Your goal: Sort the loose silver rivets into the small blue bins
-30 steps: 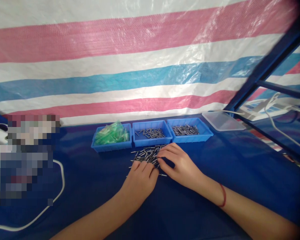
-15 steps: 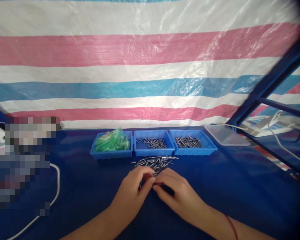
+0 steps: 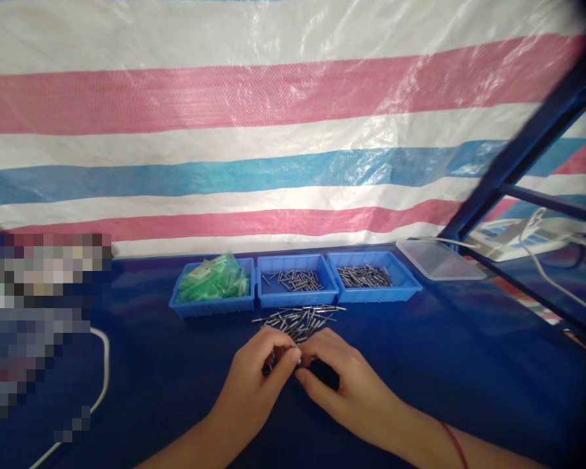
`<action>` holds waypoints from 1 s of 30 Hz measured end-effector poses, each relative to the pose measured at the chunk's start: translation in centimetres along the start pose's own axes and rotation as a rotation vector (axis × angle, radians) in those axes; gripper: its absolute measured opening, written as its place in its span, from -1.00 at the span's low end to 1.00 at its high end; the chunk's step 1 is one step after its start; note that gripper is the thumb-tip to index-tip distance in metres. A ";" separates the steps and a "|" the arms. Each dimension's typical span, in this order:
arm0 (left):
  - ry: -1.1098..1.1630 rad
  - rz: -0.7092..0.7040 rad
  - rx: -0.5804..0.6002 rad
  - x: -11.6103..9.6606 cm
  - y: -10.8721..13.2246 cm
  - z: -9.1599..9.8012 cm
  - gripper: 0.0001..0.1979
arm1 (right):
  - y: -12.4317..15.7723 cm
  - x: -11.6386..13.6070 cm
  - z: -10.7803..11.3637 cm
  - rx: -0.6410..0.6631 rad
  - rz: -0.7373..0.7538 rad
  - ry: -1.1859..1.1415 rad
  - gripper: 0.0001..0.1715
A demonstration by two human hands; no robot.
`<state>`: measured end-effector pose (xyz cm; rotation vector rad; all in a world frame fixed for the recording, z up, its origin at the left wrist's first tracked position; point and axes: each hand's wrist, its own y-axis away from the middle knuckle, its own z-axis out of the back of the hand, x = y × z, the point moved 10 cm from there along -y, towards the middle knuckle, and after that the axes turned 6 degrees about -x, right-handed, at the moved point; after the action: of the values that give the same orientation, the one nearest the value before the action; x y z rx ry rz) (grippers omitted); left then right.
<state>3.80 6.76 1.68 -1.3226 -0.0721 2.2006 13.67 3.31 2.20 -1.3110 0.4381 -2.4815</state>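
Observation:
My left hand [image 3: 261,371] is closed in a pinch, with a small shiny metal piece [image 3: 298,357] just showing at the thumb tip. Facing it, my right hand [image 3: 344,374] has its thumb and fingers curled together, its fingertips touching or nearly touching the left ones. What lies between the right fingertips is too small and covered to name. Right behind both hands is a loose pile of thin metal rods [image 3: 300,319] on the blue table, partly hidden by my fingers.
Behind the pile stand three blue bins: the left bin [image 3: 212,306] with green plastic packets [image 3: 215,279], the middle bin [image 3: 293,301] and right bin [image 3: 381,296] with short metal pieces. A clear lid [image 3: 439,260] lies at right. A white cable [image 3: 106,365] runs at left.
The view has tilted slightly. My fingertips have parted a little, and a shiny bit now shows at the left thumb. Both hands stay in front of the pile.

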 end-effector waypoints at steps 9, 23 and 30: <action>0.011 0.003 -0.008 -0.1 -0.1 0.0 -0.87 | -0.1 -0.1 0.5 -0.049 -0.004 -0.023 -0.85; -0.092 -0.132 -0.029 -1.6 -0.3 0.7 -0.90 | 0.0 0.2 2.7 -0.227 0.044 -0.075 -0.93; -0.384 -0.246 -0.038 -2.1 -0.1 1.1 -0.79 | -1.1 1.3 6.7 -0.385 0.219 0.131 -0.93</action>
<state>3.68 6.01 3.96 -0.8415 -0.4017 2.2150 18.42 2.93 7.25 -1.1540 1.0745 -2.3807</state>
